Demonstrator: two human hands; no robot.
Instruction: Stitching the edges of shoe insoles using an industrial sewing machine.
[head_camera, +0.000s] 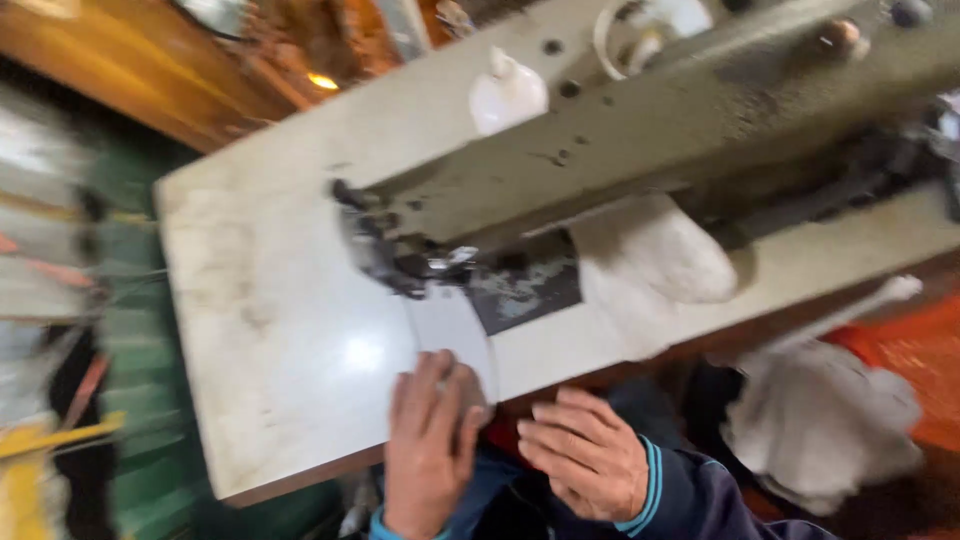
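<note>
Dark and crowded, the workshop holds one pale table (270, 330) with a big sewing machine (660, 130) on it. The picture is blurry, so small things are hard to see.

Both of the person's hands are at the near edge of the table. The left hand (432, 450) lies flat on the table top, fingers together, pressing on a thin white piece of cloth (452, 335). This piece runs from under the hand up to the needle part (440, 262) of the machine, which is dark and grimy. The right hand (585, 450) is just beside the left one, at the table edge, with its fingers curled. I cannot tell if it holds anything. It has a dark blue sleeve with a light blue stripe.

The long arm of the sewing machine crosses the table and hides much of the far side. Under that arm sits one white bundle of cloth (655, 255), near the right side of the table. Behind the machine, by the far edge, stands one small white bottle (507, 92).

Off the table, below its right corner, lies one grey-white heap of cloth (825, 420) on something orange (915, 350). On the left side I see green and yellow shapes, too blurry to name.
</note>
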